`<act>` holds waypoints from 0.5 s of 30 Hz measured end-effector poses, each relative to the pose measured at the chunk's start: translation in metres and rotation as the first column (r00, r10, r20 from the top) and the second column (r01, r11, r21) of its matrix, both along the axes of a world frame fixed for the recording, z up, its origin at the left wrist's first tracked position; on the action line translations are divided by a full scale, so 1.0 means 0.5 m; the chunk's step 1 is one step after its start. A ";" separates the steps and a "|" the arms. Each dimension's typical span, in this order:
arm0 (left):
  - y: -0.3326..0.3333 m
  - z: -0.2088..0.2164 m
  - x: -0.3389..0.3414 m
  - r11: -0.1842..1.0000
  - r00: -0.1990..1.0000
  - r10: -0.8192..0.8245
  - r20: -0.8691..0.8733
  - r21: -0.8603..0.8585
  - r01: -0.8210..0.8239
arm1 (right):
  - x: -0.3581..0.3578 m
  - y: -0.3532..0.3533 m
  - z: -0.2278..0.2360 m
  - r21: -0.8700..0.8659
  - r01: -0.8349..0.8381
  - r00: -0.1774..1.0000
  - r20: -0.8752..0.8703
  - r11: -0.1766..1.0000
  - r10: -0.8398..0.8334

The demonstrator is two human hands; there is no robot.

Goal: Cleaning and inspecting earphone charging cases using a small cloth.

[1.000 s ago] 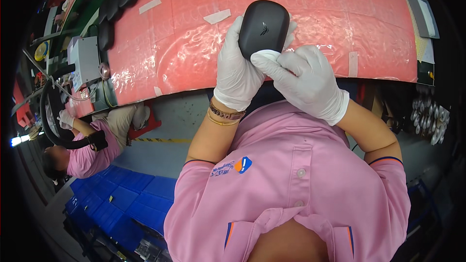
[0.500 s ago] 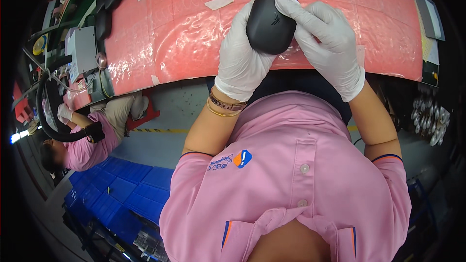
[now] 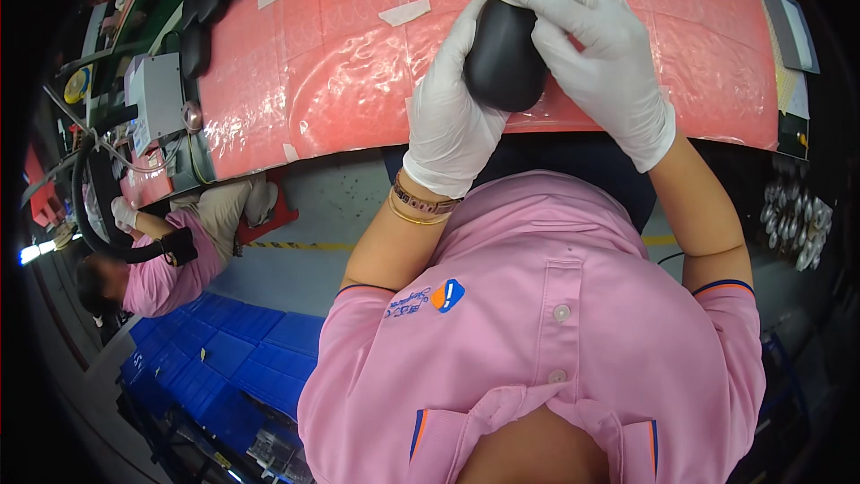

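Note:
A smooth, matte black oval case is held up over the pink-covered table. My left hand, in a white glove, is closed around its left side and lower part. Above it, my gloved right hand has a bent index finger laid across the case's top end, near the left fingertips. The right thumb rests along the case's right edge, and the other fingers are curled. The underside of the case and the left fingers behind it are hidden.
Pink sheeting with tape strips covers the table. Several black rounded pieces line its left end, near a grey box. Another person sits at the left. Blue bins stand behind, and papers lie at the right edge.
The case has turned in my hands, so the mark on its face no longer shows. My right fingers have shifted from its face up to its top end.

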State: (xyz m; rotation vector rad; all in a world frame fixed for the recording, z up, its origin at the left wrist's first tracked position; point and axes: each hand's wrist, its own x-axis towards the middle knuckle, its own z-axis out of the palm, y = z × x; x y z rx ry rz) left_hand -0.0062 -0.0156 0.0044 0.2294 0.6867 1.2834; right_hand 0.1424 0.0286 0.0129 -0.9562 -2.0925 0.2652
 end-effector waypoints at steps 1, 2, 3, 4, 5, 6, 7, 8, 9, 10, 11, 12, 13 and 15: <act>-0.001 -0.003 -0.002 1.000 1.000 0.001 -0.001 0.000 -0.001 | -0.002 -0.006 0.001 0.018 0.006 1.000 0.025 1.000 -0.006; -0.003 -0.007 -0.005 1.000 0.999 -0.024 -0.047 0.001 0.024 | -0.011 -0.026 0.003 0.122 -0.006 1.000 0.023 0.992 0.003; -0.004 -0.008 -0.007 0.999 0.995 -0.048 -0.093 -0.001 0.048 | -0.019 -0.061 0.002 0.147 -0.037 0.998 0.058 0.989 0.028; 0.000 -0.002 -0.009 0.997 0.997 -0.082 0.014 -0.012 0.082 | -0.022 -0.086 -0.006 0.191 -0.052 0.991 0.128 0.980 0.028; -0.007 -0.004 -0.002 0.976 0.856 -0.018 -0.516 0.178 0.128 | -0.025 -0.099 -0.006 0.233 -0.071 0.980 0.197 0.970 0.024; -0.006 -0.001 -0.006 0.992 0.957 -0.058 -0.286 0.092 0.087 | -0.019 -0.094 -0.005 0.220 -0.096 0.975 0.216 0.971 0.047; -0.003 0.005 -0.009 0.998 0.997 -0.069 -0.035 -0.003 0.069 | -0.013 -0.078 -0.002 0.179 -0.103 0.982 0.176 0.978 0.072; -0.002 0.006 -0.005 0.999 0.999 -0.034 -0.013 -0.019 0.034 | -0.007 -0.053 -0.002 0.197 -0.061 0.992 0.124 0.978 0.036; 0.001 0.005 -0.001 0.999 1.000 0.004 0.006 -0.034 -0.004 | 0.000 -0.025 -0.002 0.215 -0.019 0.997 0.071 0.977 0.004; -0.004 0.007 -0.005 0.999 1.000 -0.015 0.019 -0.035 0.016 | 0.013 -0.004 0.004 0.065 -0.037 0.998 0.047 0.997 0.034; -0.004 0.011 -0.002 0.999 1.000 -0.023 0.018 -0.033 0.023 | 0.020 0.003 0.000 0.067 -0.030 0.999 0.046 0.997 0.027; -0.003 0.018 0.001 0.999 0.999 -0.037 -0.008 -0.032 0.037 | 0.026 0.008 -0.004 -0.219 -0.060 0.994 -0.105 0.974 0.037; -0.002 0.024 0.003 0.998 0.998 -0.051 -0.035 -0.030 0.049 | 0.030 0.010 -0.008 -0.478 -0.128 0.968 -0.252 0.869 0.004; -0.005 0.033 0.007 0.995 0.993 -0.093 -0.070 0.013 0.095 | 0.031 0.007 -0.007 -0.580 -0.198 0.937 -0.347 0.790 -0.020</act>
